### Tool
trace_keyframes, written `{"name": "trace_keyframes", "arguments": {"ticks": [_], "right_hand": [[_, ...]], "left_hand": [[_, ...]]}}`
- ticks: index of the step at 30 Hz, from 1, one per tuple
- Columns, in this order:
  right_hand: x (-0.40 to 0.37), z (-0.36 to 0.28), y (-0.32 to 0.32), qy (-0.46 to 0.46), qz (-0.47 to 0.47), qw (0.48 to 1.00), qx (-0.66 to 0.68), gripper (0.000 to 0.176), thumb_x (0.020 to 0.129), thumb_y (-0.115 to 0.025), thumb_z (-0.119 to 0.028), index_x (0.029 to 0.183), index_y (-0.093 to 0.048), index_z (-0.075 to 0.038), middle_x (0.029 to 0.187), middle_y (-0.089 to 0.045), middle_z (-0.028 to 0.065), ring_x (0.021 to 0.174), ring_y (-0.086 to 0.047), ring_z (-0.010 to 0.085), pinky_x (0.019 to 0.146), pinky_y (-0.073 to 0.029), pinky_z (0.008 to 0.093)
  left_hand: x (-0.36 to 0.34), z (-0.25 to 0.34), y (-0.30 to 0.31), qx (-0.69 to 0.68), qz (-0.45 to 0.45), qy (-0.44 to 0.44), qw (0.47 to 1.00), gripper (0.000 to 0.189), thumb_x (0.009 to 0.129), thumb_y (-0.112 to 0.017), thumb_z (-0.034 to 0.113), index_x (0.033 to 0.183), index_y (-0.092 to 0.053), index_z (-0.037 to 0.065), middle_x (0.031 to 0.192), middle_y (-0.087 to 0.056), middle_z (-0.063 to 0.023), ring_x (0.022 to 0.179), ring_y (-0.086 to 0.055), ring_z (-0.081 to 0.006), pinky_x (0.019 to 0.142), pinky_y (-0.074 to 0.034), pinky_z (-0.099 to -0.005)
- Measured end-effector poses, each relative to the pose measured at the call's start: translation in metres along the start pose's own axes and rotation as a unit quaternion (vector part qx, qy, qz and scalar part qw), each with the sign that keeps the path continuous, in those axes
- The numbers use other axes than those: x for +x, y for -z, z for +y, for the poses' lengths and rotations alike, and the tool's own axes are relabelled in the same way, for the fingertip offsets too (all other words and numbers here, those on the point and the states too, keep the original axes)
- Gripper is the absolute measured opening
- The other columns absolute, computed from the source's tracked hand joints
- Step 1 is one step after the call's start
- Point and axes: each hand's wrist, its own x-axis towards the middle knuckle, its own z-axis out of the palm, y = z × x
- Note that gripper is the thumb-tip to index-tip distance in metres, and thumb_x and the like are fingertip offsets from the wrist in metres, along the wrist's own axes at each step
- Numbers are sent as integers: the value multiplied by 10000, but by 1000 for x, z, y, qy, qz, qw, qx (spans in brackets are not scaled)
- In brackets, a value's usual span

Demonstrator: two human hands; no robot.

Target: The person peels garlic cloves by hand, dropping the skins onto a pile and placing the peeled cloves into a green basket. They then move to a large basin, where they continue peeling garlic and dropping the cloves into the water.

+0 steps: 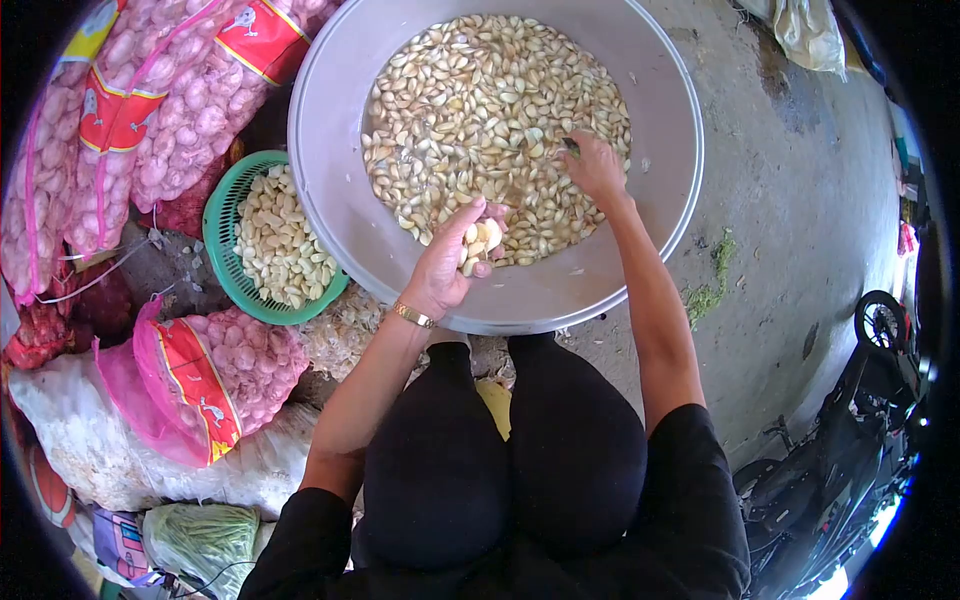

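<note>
A large grey basin (665, 110) holds many garlic cloves (490, 100) in water. Over its near edge my left hand (455, 255), with a gold watch on the wrist, is cupped palm up around several pale peeled cloves (480, 243). To the right, my right hand (596, 168) is low over the cloves in the basin, its fingers closed on a small dark object (571, 147), whose kind is hard to make out. Left of the basin, a green basket (222, 225) contains peeled cloves (280, 240).
Pink net sacks of garlic (190, 130) fill the upper left. An opened pink sack (250, 355) lies on a white sack (70, 430) at lower left. Garlic skins (345, 330) lie beside the basket. A motorcycle (840, 460) stands at the right.
</note>
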Motion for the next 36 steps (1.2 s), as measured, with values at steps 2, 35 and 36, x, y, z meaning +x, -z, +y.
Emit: {"name": "trace_keyframes", "arguments": {"ticks": [2,35,36], "right_hand": [[-18,-1,4,53,27,998,11,305,804,-675,-205,1080,-640,-80,935,-669,187,914,-631,384,783,-498,467],[-249,-296,300,246,-99,824,500,241,860,-711,-291,940,-683,-65,764,-588,-47,609,-457,18,490,-352,187],[-253,-301,300,255,-111,810,516,231,856,-716,-284,937,-684,-71,764,-591,-45,609,-457,17,490,-348,185]], "left_hand": [[0,-1,-1,-11,4,7,1000,331,936,-573,415,1014,-605,94,869,-585,5,670,-564,-103,416,-351,-155],[-313,114,-142,89,-121,-319,936,228,919,-628,282,1017,-582,82,822,-563,4,657,-549,-75,411,-358,-146],[-326,109,-145,107,-83,-342,930,243,911,-636,307,1018,-582,95,827,-566,10,657,-550,-71,416,-356,-150]]}}
